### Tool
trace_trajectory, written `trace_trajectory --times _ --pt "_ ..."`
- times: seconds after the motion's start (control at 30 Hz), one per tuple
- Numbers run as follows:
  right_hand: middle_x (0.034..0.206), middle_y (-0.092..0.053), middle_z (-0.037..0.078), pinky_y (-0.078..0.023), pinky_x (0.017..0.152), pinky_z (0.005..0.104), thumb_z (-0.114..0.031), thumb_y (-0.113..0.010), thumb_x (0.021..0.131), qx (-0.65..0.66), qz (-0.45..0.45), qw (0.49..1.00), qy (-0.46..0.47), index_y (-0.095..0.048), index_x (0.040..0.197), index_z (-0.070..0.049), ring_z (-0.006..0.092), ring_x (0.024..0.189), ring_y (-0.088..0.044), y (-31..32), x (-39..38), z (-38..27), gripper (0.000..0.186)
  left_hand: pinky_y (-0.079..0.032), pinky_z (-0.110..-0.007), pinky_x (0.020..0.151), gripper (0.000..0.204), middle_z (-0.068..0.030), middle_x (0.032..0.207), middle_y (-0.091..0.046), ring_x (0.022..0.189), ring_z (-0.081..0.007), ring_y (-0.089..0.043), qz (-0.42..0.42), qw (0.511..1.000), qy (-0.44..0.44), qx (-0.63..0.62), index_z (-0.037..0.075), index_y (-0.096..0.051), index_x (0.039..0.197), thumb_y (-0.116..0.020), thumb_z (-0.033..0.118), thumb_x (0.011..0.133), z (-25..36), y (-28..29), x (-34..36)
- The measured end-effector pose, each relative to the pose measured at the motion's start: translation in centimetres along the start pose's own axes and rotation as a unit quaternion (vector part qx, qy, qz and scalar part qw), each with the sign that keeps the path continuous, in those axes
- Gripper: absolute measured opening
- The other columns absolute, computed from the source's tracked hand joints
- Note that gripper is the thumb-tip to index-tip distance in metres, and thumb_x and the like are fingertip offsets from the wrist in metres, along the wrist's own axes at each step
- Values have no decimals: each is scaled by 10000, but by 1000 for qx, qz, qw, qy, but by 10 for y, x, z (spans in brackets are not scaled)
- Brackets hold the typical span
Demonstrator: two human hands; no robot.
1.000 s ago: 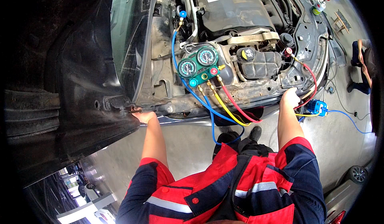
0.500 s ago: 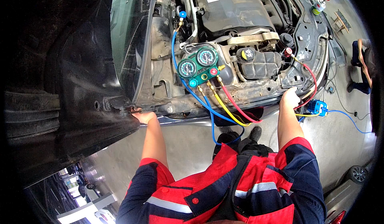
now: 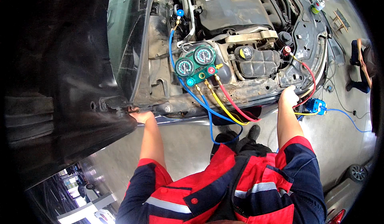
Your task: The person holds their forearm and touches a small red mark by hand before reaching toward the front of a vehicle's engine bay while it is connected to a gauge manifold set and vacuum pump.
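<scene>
My left hand [image 3: 141, 116] grips the front edge of the car [image 3: 172, 106] at its left corner, fingers curled under a bracket so I see only knuckles; whether the fingertips press together I cannot tell. The dark headlamp [image 3: 124, 36] rises just above those fingers, and the black wheel-arch liner [image 3: 60, 104] lies to their left.

My right hand [image 3: 289, 95] closes over the same front edge near its right end, fingers wrapped around the rim and hidden from me. The red hose [image 3: 310, 74] loops just right of those fingers, touching or nearly so; I cannot say which.

Between my two hands, above the fingers, hangs the green gauge set [image 3: 196, 66] with its two dials. A blue hose [image 3: 192, 94], a yellow hose [image 3: 224, 108] and a second red one [image 3: 238, 108] drop from it over the edge. The coolant tank [image 3: 258, 62] sits up left of my right fingers. A small blue pump [image 3: 317, 105] stands on the floor [image 3: 180, 144] just right of them.
</scene>
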State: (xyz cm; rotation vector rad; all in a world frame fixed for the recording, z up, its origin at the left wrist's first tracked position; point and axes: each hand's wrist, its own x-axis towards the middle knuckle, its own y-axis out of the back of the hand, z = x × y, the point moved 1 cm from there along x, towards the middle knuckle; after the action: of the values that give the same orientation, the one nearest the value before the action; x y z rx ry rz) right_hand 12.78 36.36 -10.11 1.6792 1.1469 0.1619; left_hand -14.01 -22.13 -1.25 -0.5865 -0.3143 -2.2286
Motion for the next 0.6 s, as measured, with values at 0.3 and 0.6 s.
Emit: trace_trajectory --times 0.3,0.6 --pt "1257 -532 334 -465 979 493 -553 -527 841 17 -1 1000 -12 -483 1236 145 435 1153 -562 3 2 0 803 -461 -369 915 322 -156 1183 -626 1008 -227 -596 38 994 24 95 -53 -575 1173 -542 138 915 36 -16 -22" --pt "1213 -571 344 -467 985 470 -524 -515 830 9 21 999 27 -549 1170 168 437 1127 -582 0 18 10 772 -458 -364 903 309 -93 1137 -625 1004 -222 -585 53 998 30 1 1 -599 1171 -470 193 966 32 -23 -22"
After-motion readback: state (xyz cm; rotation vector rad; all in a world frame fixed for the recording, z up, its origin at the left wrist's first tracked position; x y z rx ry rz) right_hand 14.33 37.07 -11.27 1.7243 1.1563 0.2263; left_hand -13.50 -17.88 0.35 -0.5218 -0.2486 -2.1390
